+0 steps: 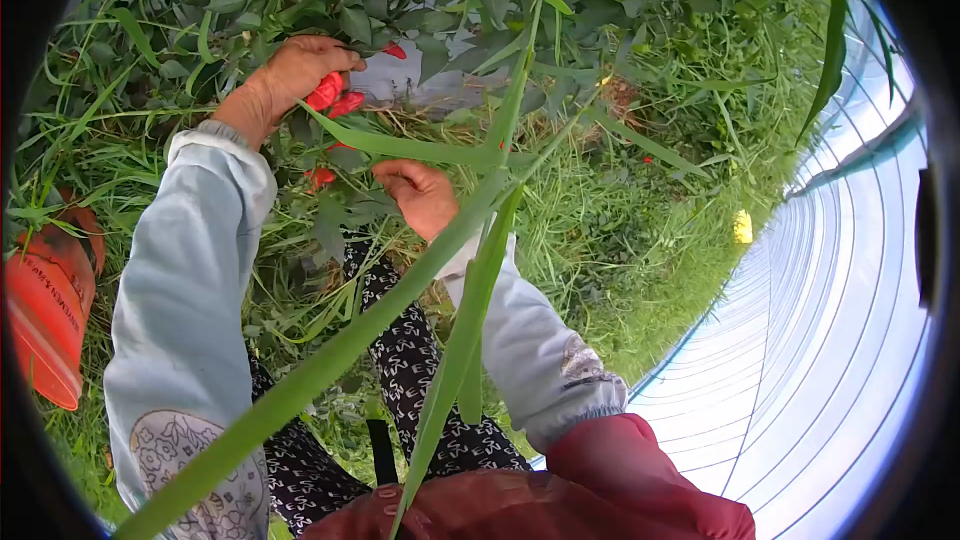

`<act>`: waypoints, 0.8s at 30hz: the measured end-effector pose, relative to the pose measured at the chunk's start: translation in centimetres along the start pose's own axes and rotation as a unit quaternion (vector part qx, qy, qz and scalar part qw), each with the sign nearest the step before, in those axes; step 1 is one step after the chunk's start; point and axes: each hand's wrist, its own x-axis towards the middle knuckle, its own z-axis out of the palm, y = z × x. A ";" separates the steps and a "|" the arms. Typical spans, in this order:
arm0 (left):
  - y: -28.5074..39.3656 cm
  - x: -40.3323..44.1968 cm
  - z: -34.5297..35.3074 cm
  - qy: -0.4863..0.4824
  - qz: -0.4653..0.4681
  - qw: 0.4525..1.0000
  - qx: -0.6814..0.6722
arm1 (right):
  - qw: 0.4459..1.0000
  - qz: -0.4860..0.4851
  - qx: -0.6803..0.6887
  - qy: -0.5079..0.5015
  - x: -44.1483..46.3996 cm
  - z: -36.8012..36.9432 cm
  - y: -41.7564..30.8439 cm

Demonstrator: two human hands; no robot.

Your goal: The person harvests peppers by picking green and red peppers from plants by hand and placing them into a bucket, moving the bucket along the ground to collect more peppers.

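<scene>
My left hand is closed among the pepper leaves at the upper left. Bright red peppers show under its fingers and palm, and it appears to grip them. Another red pepper lies just beyond its fingertips, near a pale grey sheet. Lower and to the right, my right hand has curled fingers close to the plant; whatever is in them is hidden. More red fruit hangs in the leaves to the left of that hand. A long green grass blade crosses in front of the plants.
An orange-red bucket with dark lettering stands in the grass at the left. Tall grass blades cut across the near view. A curved plastic greenhouse wall rises on the right, with a small yellow object beside it.
</scene>
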 end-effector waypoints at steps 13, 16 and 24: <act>-0.7 -1.5 1.9 0.071 0.021 0.997 0.009 | 0.881 -0.025 -0.388 0.270 7.5 -24.5 9.7; 0.6 -2.3 2.3 0.078 0.015 0.995 0.057 | 0.864 0.081 -0.446 0.219 4.7 -18.3 1.7; -0.3 -1.5 1.9 0.086 0.020 0.992 0.085 | 0.888 0.072 -0.424 0.160 -2.6 -13.9 -1.6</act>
